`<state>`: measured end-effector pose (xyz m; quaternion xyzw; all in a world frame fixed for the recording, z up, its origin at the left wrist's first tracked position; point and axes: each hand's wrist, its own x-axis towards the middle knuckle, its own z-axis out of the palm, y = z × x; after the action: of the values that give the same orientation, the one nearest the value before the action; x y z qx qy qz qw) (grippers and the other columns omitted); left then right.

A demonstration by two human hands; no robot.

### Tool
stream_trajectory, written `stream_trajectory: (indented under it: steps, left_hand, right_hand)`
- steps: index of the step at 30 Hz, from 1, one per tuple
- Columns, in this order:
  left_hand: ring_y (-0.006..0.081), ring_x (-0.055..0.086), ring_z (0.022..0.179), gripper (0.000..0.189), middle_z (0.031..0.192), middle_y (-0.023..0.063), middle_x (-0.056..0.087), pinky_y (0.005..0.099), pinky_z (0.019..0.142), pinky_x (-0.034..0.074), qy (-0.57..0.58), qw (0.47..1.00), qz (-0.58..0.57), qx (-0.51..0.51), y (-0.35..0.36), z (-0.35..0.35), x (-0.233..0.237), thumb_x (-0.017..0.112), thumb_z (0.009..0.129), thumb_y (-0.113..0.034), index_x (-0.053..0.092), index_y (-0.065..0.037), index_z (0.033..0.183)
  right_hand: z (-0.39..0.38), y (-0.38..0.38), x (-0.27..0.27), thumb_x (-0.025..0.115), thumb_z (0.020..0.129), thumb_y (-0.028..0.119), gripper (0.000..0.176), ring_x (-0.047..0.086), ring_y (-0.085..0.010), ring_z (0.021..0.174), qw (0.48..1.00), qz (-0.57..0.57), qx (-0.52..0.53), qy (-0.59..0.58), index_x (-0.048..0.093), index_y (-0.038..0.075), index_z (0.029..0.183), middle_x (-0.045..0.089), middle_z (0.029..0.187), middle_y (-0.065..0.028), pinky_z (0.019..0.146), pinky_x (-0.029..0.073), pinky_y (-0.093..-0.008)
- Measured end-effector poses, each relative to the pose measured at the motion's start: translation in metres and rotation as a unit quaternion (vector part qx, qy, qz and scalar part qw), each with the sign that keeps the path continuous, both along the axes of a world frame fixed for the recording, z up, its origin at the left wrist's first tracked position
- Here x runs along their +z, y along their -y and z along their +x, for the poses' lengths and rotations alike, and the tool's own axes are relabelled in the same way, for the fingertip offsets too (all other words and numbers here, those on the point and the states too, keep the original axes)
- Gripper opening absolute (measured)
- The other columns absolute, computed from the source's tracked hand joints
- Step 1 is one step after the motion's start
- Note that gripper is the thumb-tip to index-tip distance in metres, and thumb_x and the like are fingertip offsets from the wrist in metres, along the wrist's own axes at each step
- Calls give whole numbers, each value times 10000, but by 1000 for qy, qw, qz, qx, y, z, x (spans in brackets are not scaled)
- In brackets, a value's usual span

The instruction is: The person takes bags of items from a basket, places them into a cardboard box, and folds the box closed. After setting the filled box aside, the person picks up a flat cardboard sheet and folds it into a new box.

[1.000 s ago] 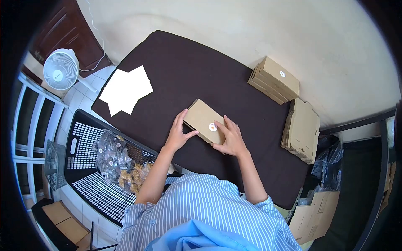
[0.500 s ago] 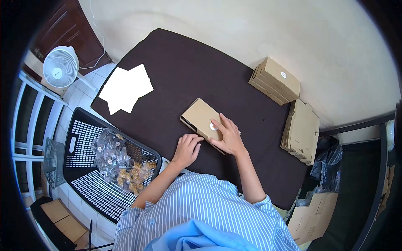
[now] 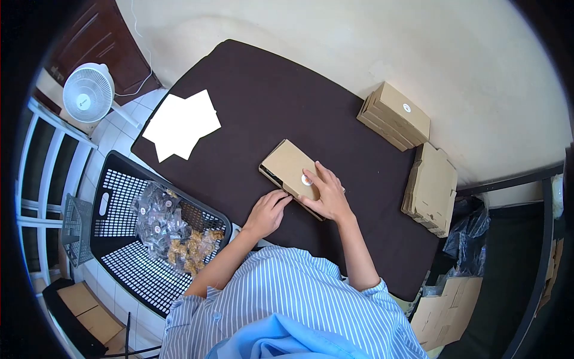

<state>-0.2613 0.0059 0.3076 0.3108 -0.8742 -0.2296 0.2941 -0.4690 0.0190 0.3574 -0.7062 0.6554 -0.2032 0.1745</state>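
Note:
A flat brown cardboard box (image 3: 289, 160) lies at an angle on the dark table (image 3: 257, 84), with a round white sticker on its lid partly under my fingers. A dark gap shows along the box's near left edge. My right hand (image 3: 324, 194) rests on the lid with its fingers spread. My left hand (image 3: 269, 212) touches the near long edge of the box with its fingertips; its fingers are close together, and whether they pinch the edge is hard to make out.
White sheets (image 3: 181, 125) lie at the table's left. Stacked boxes (image 3: 397, 113) and flat cardboard pieces (image 3: 431, 185) sit by the wall at right. A black basket (image 3: 122, 251) with plastic packets (image 3: 158, 221) stands at lower left, near a white fan (image 3: 88, 93).

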Motion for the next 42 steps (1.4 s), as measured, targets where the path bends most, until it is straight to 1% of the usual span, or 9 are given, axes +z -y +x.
stream_trajectory:
  steps: [13, 16, 18, 25, 31, 35, 37, 39, 42]
  left_hand:
    - [273, 470, 1099, 448, 1109, 106, 503, 392, 900, 411, 20, 1000, -13, 7, 2, -4, 5, 604, 682, -17, 534, -49, 1124]
    - [289, 476, 1022, 395, 1025, 120, 499, 399, 849, 400, 47, 998, 3, 34, 0, -10, 11, 589, 684, -17, 543, -40, 1075]
    - [257, 454, 1003, 453, 1002, 97, 481, 373, 817, 369, 92, 994, -6, 56, -2, -13, 10, 632, 674, -66, 525, -70, 1114]
    - [256, 448, 1019, 446, 1003, 100, 484, 377, 840, 350, 131, 989, -17, 66, -9, -15, 9, 618, 681, -79, 524, -75, 1117]
    - [283, 456, 1062, 467, 1072, 129, 489, 407, 896, 345, 63, 996, 20, 67, -6, -9, 6, 567, 705, -50, 475, -41, 1162]
    - [289, 472, 1044, 455, 1089, 132, 492, 404, 880, 364, 70, 997, -4, 39, -1, -3, 5, 561, 718, -37, 476, -37, 1165]
    - [306, 491, 1032, 446, 1110, 140, 492, 406, 878, 398, 17, 999, 2, 34, 1, 0, 2, 578, 728, -14, 477, -31, 1162]
    - [299, 497, 1035, 428, 1115, 131, 493, 399, 869, 413, -18, 998, -4, 66, 5, -3, 5, 580, 744, -18, 484, -35, 1160]
    - [293, 502, 1057, 354, 1117, 115, 509, 391, 865, 448, -39, 996, -9, 85, 14, -3, 8, 585, 771, -20, 522, -32, 1119]
  right_hand:
    - [1, -1, 2, 668, 671, 437, 673, 364, -404, 1231, 1000, 1, 2, 0, 516, 159, 1266, 349, 1377, -229, 1022, 291, -475]
    - [1, -1, 2, 667, 676, 434, 668, 359, -403, 1235, 1000, 2, 3, -1, 515, 160, 1266, 347, 1378, -227, 1023, 289, -478]
    - [1, -1, 3, 665, 680, 432, 667, 355, -402, 1239, 1000, 0, 6, 0, 511, 160, 1269, 342, 1383, -225, 1024, 288, -480]
    - [2, 0, 2, 665, 680, 433, 677, 347, -398, 1245, 1000, 11, 6, -12, 503, 157, 1276, 334, 1386, -228, 1026, 287, -472]
    - [0, 0, 4, 668, 677, 429, 682, 347, -391, 1248, 1000, 12, 6, -4, 502, 147, 1275, 329, 1389, -229, 1022, 292, -468]
    - [0, 1, 5, 666, 675, 416, 678, 335, -384, 1259, 1000, 23, -5, 5, 499, 147, 1274, 326, 1394, -212, 1032, 262, -521]
    - [2, -1, 6, 666, 674, 405, 670, 328, -380, 1265, 1000, 22, -12, -7, 500, 144, 1269, 326, 1396, -199, 1036, 248, -543]
    - [9, -5, 9, 685, 662, 333, 658, 309, -374, 1278, 996, -59, 15, -58, 486, 139, 1259, 342, 1379, -171, 1039, 224, -578]
    - [18, -10, 14, 700, 644, 246, 659, 300, -373, 1282, 996, -69, 34, -55, 471, 138, 1251, 365, 1345, -159, 1041, 232, -572]
